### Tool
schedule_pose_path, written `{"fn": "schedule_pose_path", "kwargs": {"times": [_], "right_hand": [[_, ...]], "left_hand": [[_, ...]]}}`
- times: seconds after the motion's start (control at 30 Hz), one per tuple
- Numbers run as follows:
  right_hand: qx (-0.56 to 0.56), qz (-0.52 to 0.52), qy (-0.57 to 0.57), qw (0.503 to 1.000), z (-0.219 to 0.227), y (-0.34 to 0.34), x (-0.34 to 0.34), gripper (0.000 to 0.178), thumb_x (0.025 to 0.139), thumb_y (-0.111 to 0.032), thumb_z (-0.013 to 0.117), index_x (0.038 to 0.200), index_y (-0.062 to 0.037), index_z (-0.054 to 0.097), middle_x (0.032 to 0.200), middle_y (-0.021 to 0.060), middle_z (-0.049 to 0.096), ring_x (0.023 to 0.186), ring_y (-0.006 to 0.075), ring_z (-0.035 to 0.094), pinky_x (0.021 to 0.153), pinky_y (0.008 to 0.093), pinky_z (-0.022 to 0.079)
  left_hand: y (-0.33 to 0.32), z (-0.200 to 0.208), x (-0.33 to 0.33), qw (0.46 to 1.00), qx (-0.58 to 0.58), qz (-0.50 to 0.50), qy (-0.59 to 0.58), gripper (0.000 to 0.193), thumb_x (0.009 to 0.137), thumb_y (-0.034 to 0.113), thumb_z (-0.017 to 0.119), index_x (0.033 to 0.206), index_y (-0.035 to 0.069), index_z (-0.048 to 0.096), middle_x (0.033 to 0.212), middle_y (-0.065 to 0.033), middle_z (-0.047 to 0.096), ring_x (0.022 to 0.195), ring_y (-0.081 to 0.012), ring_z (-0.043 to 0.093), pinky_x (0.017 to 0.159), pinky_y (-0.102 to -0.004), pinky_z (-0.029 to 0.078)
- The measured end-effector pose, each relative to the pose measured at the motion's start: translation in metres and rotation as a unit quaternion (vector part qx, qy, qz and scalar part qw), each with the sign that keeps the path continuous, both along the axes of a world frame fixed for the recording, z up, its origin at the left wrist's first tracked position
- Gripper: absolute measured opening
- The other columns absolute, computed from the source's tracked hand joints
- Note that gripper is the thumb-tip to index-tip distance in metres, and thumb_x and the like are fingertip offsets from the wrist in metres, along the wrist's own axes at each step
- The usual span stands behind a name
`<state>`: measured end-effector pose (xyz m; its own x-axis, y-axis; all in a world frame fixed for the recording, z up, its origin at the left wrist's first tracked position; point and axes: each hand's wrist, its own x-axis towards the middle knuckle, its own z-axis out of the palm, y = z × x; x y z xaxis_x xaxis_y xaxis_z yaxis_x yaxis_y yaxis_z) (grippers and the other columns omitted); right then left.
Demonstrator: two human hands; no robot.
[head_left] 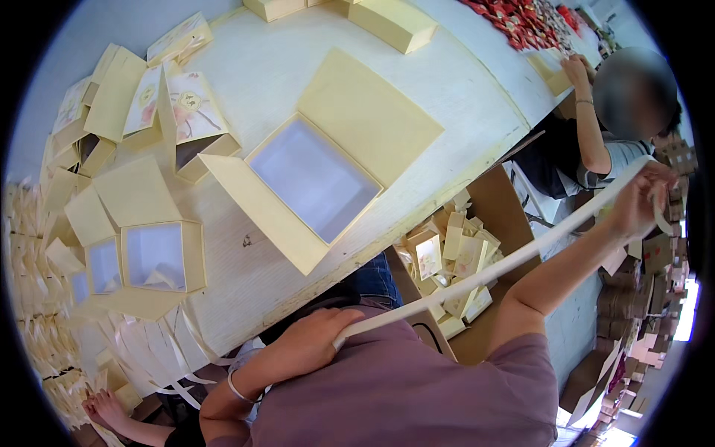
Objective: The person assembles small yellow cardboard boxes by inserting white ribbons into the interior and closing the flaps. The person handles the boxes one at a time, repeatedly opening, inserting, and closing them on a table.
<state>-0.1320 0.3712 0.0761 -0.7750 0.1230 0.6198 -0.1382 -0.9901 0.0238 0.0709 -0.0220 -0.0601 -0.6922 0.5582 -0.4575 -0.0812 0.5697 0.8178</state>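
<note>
A long cream ribbon (462, 287) is pulled taut between my two hands, slanting up to the right. My left hand (313, 343) is closed on its lower end, close to my body. Out to the right, at arm's length, my right hand (644, 201) grips the other end, with a short tail hanging past the fingers. On the table in front of me lies an open pale yellow box (316, 179) with a white inside. Its two flaps are spread apart, and neither hand touches it.
Open and closed yellow boxes (197, 112) crowd the table's left side (246, 238), near loose ribbons (145, 343). A cardboard carton (506, 216) of small boxes stands below the table edge. One co-worker (596, 127) is at right; another person's hand (104, 408) shows lower left.
</note>
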Motion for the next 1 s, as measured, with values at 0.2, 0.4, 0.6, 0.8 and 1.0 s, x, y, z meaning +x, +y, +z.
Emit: {"fn": "schedule_pose_path", "kwargs": {"times": [0.2, 0.4, 0.6, 0.8, 1.0], "right_hand": [[0.234, -0.067, 0.203, 0.948, 0.018, -0.031, 0.004, 0.068, 0.077, -0.017, 0.039, 0.130, 0.0077, 0.004, 0.137, 0.0246, 0.008, 0.128, 0.0352, 0.010, 0.104, 0.0493, 0.007], [0.754, -0.334, 0.108, 0.555, -0.043, -0.149, 0.041, 0.027, 0.086, -0.020, 0.047, 0.093, 0.0056, 0.053, 0.093, 0.0188, 0.057, 0.086, 0.0271, 0.057, 0.081, 0.0363, 0.044], [0.807, -0.035, 0.197, 0.556, -0.074, -0.206, 0.061, 0.025, 0.085, -0.019, 0.049, 0.069, -0.0009, 0.054, 0.056, 0.0134, 0.051, 0.048, 0.0289, 0.048, 0.046, 0.0347, 0.036], [0.819, 0.036, 0.303, 0.486, -0.067, -0.219, 0.049, 0.023, 0.081, -0.023, 0.053, 0.067, -0.0038, 0.052, 0.053, 0.0144, 0.047, 0.052, 0.0320, 0.048, 0.048, 0.0377, 0.037], [0.721, -0.077, 0.332, 0.604, -0.071, -0.241, 0.047, 0.013, 0.074, -0.013, 0.061, 0.081, -0.0024, 0.057, 0.068, 0.0122, 0.051, 0.065, 0.0281, 0.051, 0.056, 0.0352, 0.040]], "left_hand": [[-0.019, 0.014, -0.007, 0.989, 0.104, -0.014, 0.103, 0.054, 0.073, 0.012, 0.059, 0.123, 0.006, 0.038, 0.119, -0.0151, 0.043, 0.111, -0.0286, 0.039, 0.093, -0.0346, 0.033], [-0.022, 0.062, -0.018, 0.955, 0.212, 0.132, 0.161, 0.068, 0.064, 0.017, 0.071, 0.120, -0.003, 0.038, 0.125, -0.0170, 0.038, 0.100, -0.0226, 0.048, 0.086, -0.0326, 0.039], [0.008, 0.077, -0.048, 0.874, 0.133, 0.245, 0.397, 0.070, 0.066, 0.009, 0.069, 0.124, -0.003, 0.031, 0.119, -0.0180, 0.042, 0.072, -0.0110, 0.051, 0.053, -0.0175, 0.044], [-0.007, 0.074, -0.061, 0.864, 0.109, 0.241, 0.427, 0.051, 0.067, 0.004, 0.068, 0.111, -0.002, 0.044, 0.094, -0.0131, 0.056, 0.066, -0.0105, 0.049, 0.051, -0.0188, 0.041], [-0.004, 0.064, -0.055, 0.797, 0.092, 0.300, 0.517, 0.027, 0.064, 0.000, 0.069, 0.089, 0.002, 0.058, 0.069, -0.0036, 0.058, 0.061, -0.0150, 0.049, 0.054, -0.0245, 0.040]]}}
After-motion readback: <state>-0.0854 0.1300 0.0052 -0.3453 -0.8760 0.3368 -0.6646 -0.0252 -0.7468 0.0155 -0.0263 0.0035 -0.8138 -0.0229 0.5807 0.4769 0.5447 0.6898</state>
